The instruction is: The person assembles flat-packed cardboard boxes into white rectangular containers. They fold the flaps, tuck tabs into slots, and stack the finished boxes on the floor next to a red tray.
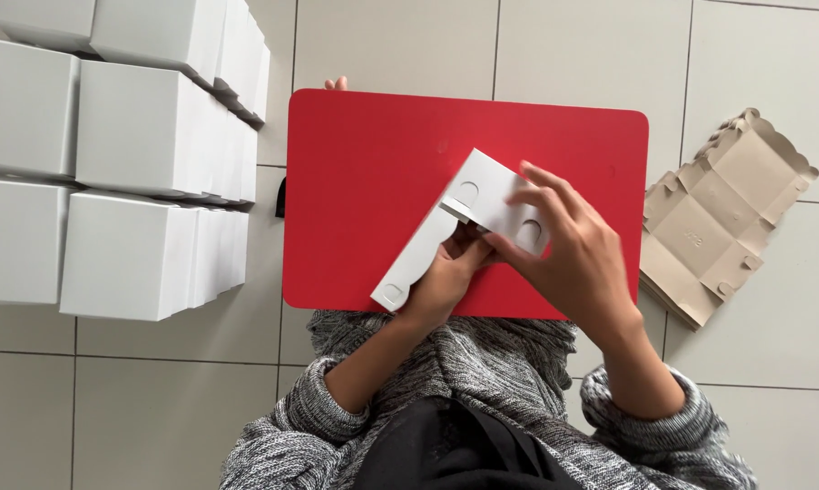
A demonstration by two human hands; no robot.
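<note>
Underneath everything lies a floor of pale square tiles [409, 45]. At the far left stands a stack of finished white boxes [128, 163], several rows deep, set tight against one another. Just right of them lies a red board [364, 181] with rounded corners, flat on the floor. To its right, near the board's edge, rests a pile of flat brown cardboard blanks [727, 218] with scalloped flaps, the inner side up. Over the near right part of the board is a white cardboard blank [446, 227], partly folded, with small round-ended cut-outs. The right hand [573, 254] lies across its right panel, fingers [541, 195] spread and pressing down on it. The left hand [441, 281] comes in from below, its fingers curled and pinching the blank at the fold.
</note>
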